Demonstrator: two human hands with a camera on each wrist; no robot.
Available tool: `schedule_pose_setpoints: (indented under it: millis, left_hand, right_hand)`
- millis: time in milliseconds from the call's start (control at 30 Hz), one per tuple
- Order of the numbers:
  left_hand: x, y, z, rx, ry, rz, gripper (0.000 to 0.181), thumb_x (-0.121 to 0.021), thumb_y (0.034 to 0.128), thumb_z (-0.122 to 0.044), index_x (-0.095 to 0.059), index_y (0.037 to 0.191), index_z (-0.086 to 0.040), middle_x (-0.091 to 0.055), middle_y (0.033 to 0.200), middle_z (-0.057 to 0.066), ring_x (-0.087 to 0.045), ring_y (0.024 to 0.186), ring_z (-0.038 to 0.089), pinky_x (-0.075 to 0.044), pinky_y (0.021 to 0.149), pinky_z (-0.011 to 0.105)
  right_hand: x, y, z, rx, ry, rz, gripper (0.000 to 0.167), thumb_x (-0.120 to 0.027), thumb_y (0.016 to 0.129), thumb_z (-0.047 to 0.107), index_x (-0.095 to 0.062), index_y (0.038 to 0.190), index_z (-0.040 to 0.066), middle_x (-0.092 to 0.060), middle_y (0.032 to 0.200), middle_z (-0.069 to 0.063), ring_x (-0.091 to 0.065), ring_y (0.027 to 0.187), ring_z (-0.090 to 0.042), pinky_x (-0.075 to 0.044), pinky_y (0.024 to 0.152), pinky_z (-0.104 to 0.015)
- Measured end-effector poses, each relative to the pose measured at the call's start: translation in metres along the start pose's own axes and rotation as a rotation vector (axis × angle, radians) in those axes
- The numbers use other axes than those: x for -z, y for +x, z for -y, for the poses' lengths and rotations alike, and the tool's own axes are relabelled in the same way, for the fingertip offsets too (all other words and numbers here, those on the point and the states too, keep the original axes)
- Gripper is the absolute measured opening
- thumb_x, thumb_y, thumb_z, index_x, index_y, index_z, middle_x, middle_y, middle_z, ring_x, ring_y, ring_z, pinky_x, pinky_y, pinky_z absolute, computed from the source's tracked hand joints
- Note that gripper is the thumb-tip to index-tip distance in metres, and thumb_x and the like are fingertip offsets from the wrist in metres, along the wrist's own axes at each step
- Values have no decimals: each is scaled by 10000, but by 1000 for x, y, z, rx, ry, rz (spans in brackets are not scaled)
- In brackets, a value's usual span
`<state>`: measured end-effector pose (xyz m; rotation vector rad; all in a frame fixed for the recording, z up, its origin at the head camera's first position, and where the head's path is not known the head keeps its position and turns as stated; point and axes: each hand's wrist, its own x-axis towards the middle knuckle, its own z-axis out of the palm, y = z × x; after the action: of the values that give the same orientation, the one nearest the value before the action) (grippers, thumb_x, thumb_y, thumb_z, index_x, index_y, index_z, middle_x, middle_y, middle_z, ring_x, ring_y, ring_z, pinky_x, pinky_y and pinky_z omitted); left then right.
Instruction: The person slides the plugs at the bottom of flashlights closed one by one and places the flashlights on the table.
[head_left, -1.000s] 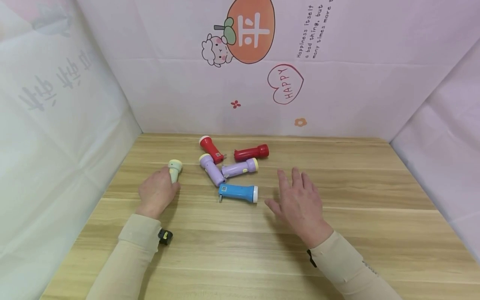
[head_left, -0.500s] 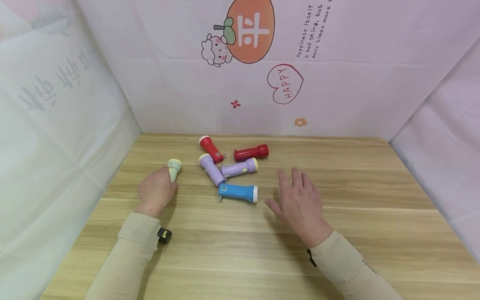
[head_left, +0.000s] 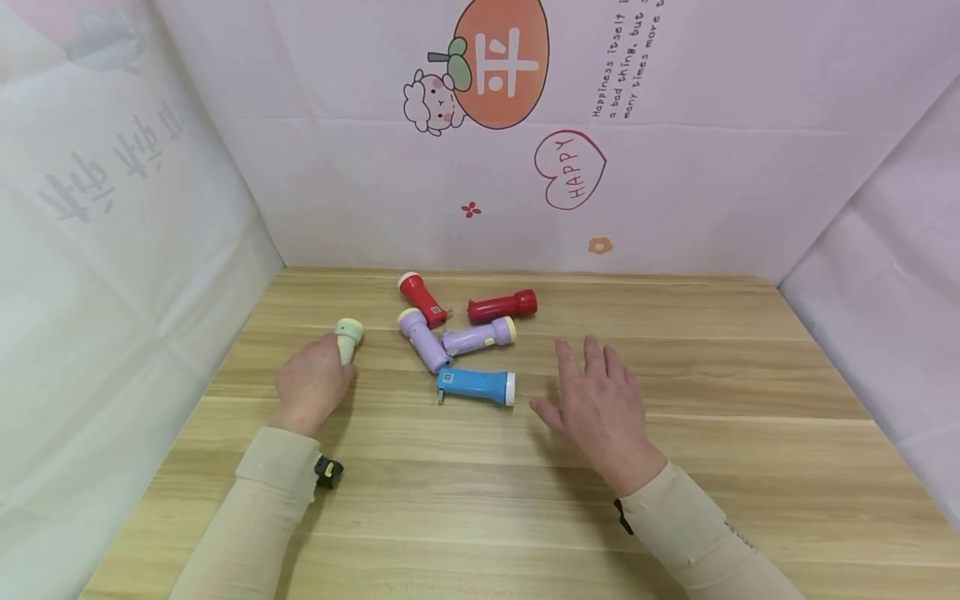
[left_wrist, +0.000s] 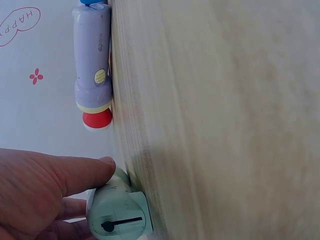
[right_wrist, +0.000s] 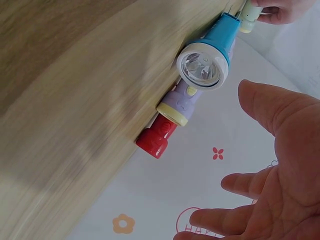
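My left hand (head_left: 311, 383) grips a pale green flashlight (head_left: 348, 337) at the left of the table; its tail end faces the left wrist camera (left_wrist: 120, 215). My right hand (head_left: 602, 408) is spread with nothing in it, to the right of a blue flashlight (head_left: 476, 385). Behind the blue one lie two purple flashlights (head_left: 425, 342), their tail ends close together. Farther back are a red flashlight with a white rim (head_left: 422, 297) and an all-red one (head_left: 502, 306). In the right wrist view the blue flashlight's white-rimmed lens (right_wrist: 202, 66) faces the camera.
The wooden table (head_left: 480, 517) meets a white printed cloth (head_left: 337, 192) at its back edge. More white cloth hangs at the left (head_left: 112, 292) and right (head_left: 892, 275) sides.
My left hand and the green flashlight have shifted very slightly left since the earliest frame. The right hand and the other flashlights stay in place.
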<state>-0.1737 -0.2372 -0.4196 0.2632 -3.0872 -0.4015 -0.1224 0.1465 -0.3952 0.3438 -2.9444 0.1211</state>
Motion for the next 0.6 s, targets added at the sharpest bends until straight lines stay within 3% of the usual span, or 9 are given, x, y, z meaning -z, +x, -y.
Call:
schedule_pose_setpoints:
  millis: [600]
  left_hand:
    - [2,-2,-1,-12,10,-8,327,-698,930,-295,-605,1083,-21,-660,890,151,-640,760,305,-463,555,442]
  right_hand:
    - [1,-1,0,2,8,-14,880,-710,921,584,-428,1565,54,-426,1534,-368,-430,1384,-588,-425,1084,-690]
